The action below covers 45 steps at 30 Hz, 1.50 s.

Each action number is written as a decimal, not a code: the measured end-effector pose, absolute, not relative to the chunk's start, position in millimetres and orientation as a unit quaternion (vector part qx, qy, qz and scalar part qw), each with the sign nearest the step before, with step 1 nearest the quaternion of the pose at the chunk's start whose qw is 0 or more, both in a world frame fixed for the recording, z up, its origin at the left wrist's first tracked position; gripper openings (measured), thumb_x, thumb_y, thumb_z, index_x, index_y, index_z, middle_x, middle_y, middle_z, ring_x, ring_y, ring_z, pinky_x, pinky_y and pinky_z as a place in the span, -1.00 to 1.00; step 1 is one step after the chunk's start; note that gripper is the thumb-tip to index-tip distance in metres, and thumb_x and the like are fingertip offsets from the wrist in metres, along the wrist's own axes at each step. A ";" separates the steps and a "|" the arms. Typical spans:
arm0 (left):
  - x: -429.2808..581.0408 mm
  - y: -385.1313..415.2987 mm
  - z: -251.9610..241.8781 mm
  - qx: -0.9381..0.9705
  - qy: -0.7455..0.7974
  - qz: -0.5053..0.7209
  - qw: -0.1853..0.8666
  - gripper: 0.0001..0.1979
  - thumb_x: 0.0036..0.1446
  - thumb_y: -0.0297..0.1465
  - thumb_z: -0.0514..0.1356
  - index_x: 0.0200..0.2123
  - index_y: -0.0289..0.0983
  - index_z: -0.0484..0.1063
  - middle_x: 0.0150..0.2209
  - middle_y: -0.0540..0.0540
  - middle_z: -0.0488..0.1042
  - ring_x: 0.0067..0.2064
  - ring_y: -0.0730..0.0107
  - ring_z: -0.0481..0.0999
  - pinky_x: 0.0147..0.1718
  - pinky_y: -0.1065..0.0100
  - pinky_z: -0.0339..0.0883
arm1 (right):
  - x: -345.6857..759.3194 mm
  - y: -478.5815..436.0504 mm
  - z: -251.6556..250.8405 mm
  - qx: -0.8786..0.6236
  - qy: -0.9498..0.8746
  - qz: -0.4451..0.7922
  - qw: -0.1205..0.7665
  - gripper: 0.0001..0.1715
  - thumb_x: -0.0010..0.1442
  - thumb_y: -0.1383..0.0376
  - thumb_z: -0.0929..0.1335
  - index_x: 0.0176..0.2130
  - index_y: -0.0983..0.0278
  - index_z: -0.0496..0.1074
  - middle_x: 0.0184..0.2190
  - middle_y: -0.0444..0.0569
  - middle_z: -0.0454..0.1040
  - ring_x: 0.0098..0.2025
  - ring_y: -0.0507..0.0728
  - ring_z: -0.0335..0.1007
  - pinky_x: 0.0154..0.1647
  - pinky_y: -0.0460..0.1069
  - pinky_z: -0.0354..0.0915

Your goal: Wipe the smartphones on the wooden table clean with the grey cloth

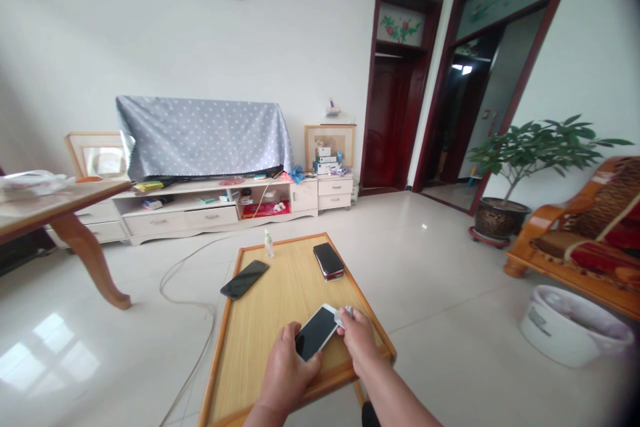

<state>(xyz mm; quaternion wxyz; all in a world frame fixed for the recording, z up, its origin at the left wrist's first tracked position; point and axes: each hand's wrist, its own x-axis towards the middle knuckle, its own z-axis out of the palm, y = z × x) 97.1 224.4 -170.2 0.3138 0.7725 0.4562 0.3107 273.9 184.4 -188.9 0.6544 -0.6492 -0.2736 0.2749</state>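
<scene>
My left hand (289, 368) grips a white-framed smartphone (317, 331) with a dark screen, thumb along one edge and fingers along the other. At the phone's upper right corner, my right hand (359, 333) pinches a small white piece (343, 315), perhaps a tissue or cloth, against the phone. Both hands are above the near part of a small wooden table (270, 320). On its left edge lies a black smartphone (245, 279). Toward the far right sits a stack of phones (329, 261), the top one dark. A small clear bottle with a greenish top (269, 244) stands upright at the far edge.
A thin cable (213, 320) runs over the floor left of the table. A larger wooden table (85, 207) stands at the left. To the right are a white bin (565, 330), a wooden sofa (565, 233) and a potted plant (500, 217). A low white cabinet (170, 221) lines the wall.
</scene>
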 end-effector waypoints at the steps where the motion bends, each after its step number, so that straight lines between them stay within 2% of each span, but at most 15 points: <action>1: 97.2 225.2 -171.4 0.772 0.457 0.308 0.316 -0.47 -0.10 -0.21 0.29 -0.03 -0.24 0.32 -0.10 -0.19 0.50 -0.03 0.08 0.53 -0.01 0.15 0.37 | 275.2 183.0 -188.8 -0.654 -0.269 0.268 0.654 -0.58 0.16 -0.08 0.32 -0.42 0.20 0.41 -0.47 -0.06 0.50 -0.45 0.12 0.41 -0.50 -0.05 0.24; 6: 97.6 226.8 -176.8 0.794 0.456 0.289 0.280 -0.49 -0.07 -0.24 0.27 -0.03 -0.24 0.32 -0.08 -0.18 0.49 0.00 0.11 0.52 0.04 0.19 0.33 | 279.4 178.6 -192.2 -0.676 -0.257 0.239 0.647 -0.59 0.20 -0.09 0.30 -0.40 0.16 0.42 -0.42 -0.06 0.51 -0.37 0.15 0.43 -0.32 -0.01 0.32; 13: 99.0 224.8 -175.6 0.820 0.455 0.258 0.230 -0.54 -0.03 -0.30 0.22 -0.01 -0.24 0.33 -0.07 -0.17 0.47 0.03 0.14 0.48 0.06 0.21 0.29 | 280.1 172.1 -194.3 -0.659 -0.252 0.254 0.661 -0.59 0.19 -0.10 0.29 -0.27 0.14 0.45 -0.29 -0.01 0.57 -0.29 0.19 0.47 -0.33 0.01 0.33; 17: 97.4 228.0 -176.4 0.826 0.451 0.262 0.213 -0.55 -0.04 -0.36 0.21 -0.01 -0.26 0.35 -0.05 -0.18 0.46 0.03 0.16 0.45 0.08 0.22 0.27 | 280.7 169.3 -194.2 -0.661 -0.250 0.250 0.663 -0.57 0.15 -0.07 0.32 -0.12 0.12 0.44 -0.20 -0.01 0.57 -0.37 0.17 0.47 -0.36 0.03 0.34; 20: 95.6 231.4 -177.9 0.831 0.453 0.258 0.194 -0.54 -0.06 -0.38 0.20 -0.01 -0.28 0.39 -0.05 -0.20 0.47 0.03 0.14 0.44 0.09 0.21 0.25 | 280.5 169.3 -196.6 -0.664 -0.257 0.247 0.657 -0.60 0.14 -0.07 0.32 -0.15 0.11 0.43 -0.29 -0.05 0.56 -0.44 0.16 0.44 -0.39 0.03 0.33; 25: 91.1 233.7 -174.3 0.837 0.459 0.236 0.181 -0.47 -0.08 -0.34 0.23 0.04 -0.27 0.44 -0.01 -0.20 0.51 0.08 0.11 0.41 0.11 0.21 0.20 | 277.0 169.0 -197.1 -0.657 -0.271 0.251 0.657 -0.63 0.15 -0.08 0.31 -0.22 0.11 0.42 -0.37 -0.06 0.54 -0.41 0.18 0.42 -0.45 0.01 0.30; 31: 82.2 233.0 -165.6 0.844 0.467 0.202 0.168 -0.46 -0.05 -0.28 0.25 0.08 -0.14 0.49 0.16 -0.13 0.48 0.18 0.07 0.35 0.13 0.15 0.15 | 274.2 167.0 -194.0 -0.651 -0.275 0.249 0.663 -0.62 0.12 -0.05 0.32 -0.17 0.11 0.41 -0.37 -0.07 0.53 -0.49 0.17 0.37 -0.49 0.02 0.28; 34: 79.2 233.5 -166.3 0.846 0.470 0.188 0.167 -0.45 -0.03 -0.24 0.26 0.10 -0.10 0.49 0.22 -0.12 0.43 0.23 0.05 0.31 0.17 0.13 0.11 | 275.5 168.1 -196.9 -0.664 -0.289 0.221 0.654 -0.66 0.09 -0.04 0.34 -0.25 0.11 0.42 -0.40 -0.08 0.52 -0.46 0.18 0.39 -0.49 0.01 0.26; 38: 77.4 230.2 -166.1 0.841 0.489 0.177 0.152 -0.32 -0.04 -0.15 0.28 0.21 -0.09 0.38 0.31 -0.15 0.31 0.29 -0.01 0.25 0.18 0.07 0.08 | 278.1 166.7 -193.9 -0.675 -0.324 0.215 0.627 -0.68 0.12 -0.03 0.33 -0.33 0.15 0.40 -0.46 -0.10 0.49 -0.44 0.17 0.41 -0.48 -0.02 0.26; 45: 61.8 220.8 -160.6 0.829 0.524 0.165 0.108 -0.11 -0.02 0.01 0.28 0.34 -0.19 0.14 0.26 -0.23 0.35 0.29 0.00 0.22 0.21 0.07 -0.02 | 277.6 169.6 -170.9 -0.687 -0.357 0.289 0.564 -0.62 0.17 0.06 0.32 -0.10 0.22 0.42 -0.30 -0.04 0.55 -0.41 0.12 0.47 -0.51 -0.07 0.32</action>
